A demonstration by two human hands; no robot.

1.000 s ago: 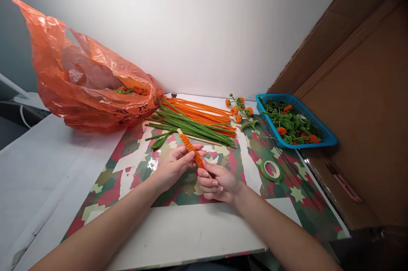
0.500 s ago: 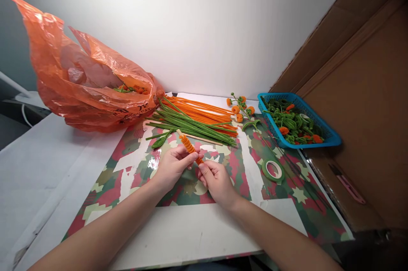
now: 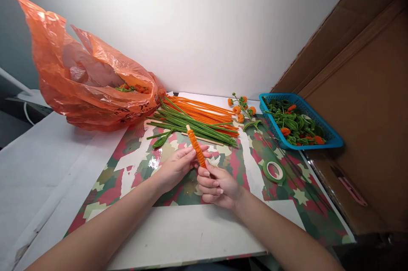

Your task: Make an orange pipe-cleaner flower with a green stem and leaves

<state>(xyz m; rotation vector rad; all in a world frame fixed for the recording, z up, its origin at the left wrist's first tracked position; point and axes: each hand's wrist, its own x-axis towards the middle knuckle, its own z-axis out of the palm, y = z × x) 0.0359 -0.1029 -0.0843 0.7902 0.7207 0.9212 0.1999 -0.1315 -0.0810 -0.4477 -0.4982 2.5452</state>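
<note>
An orange pipe cleaner (image 3: pixel 196 147) is wound in tight coils around a thin wooden stick (image 3: pixel 188 128), whose pale tip sticks out at the upper end. My right hand (image 3: pixel 219 184) is wrapped around the lower end of this stick, the thumb lying against the lowest coils. From the other side, my left hand (image 3: pixel 178 165) has the coils between its thumb and fingers; some fingertips show behind them. The stick leans up and to the left. Just beyond my hands lie green pipe cleaners (image 3: pixel 194 124), orange pipe cleaners (image 3: pixel 200 111) and a green leaf piece (image 3: pixel 162 140).
An orange plastic bag (image 3: pixel 95 88) with flowers inside stands at the left. A finished flower stem (image 3: pixel 244 109) lies right of centre, near green tape (image 3: pixel 274 172). A blue basket (image 3: pixel 333 141) holds leaves and flowers. A pink cutter (image 3: pixel 352 190) lies at far right, beside cardboard (image 3: pixel 366 84).
My right hand has gone from a fingertip pinch to a fuller wrap around the lower end. The coiled stick stands more upright and slightly further right. My left fingers have loosened and extended behind it.
</note>
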